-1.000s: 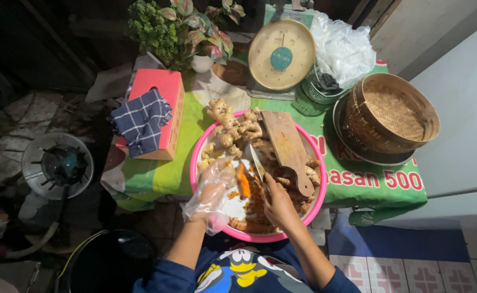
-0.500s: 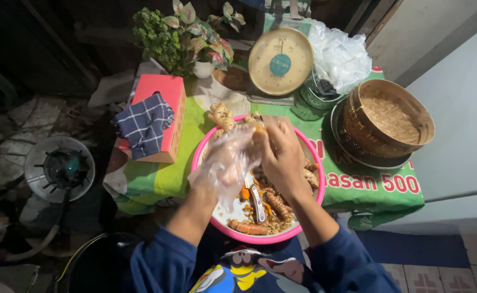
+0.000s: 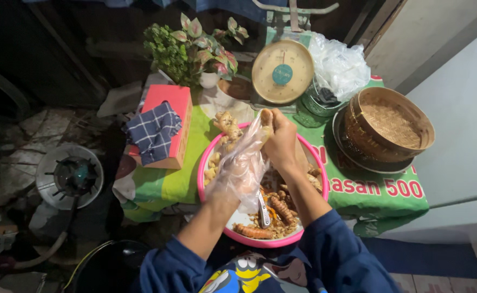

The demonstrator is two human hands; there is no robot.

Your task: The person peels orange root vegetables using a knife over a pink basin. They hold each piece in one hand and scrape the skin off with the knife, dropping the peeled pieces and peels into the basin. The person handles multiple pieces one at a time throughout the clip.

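One pink basin [image 3: 206,163], one scale [image 3: 282,72], one basket [image 3: 393,127], one knife [image 3: 263,208].

Hard to see much under the hands here. The left hand [image 3: 242,168] sits inside a loose clear plastic bag [image 3: 247,155], so its fingers are just a blur. The right hand [image 3: 282,142] covers most of a pale root [image 3: 265,116], only the tip peeks out. The knife [image 3: 263,209] is half tucked under the bag (handle hidden). Both arms block the middle of the pink basin [image 3: 205,165]. The weighing scale [image 3: 282,71] has its top frame cut off by the picture edge, and its dial marks are too small to make out.
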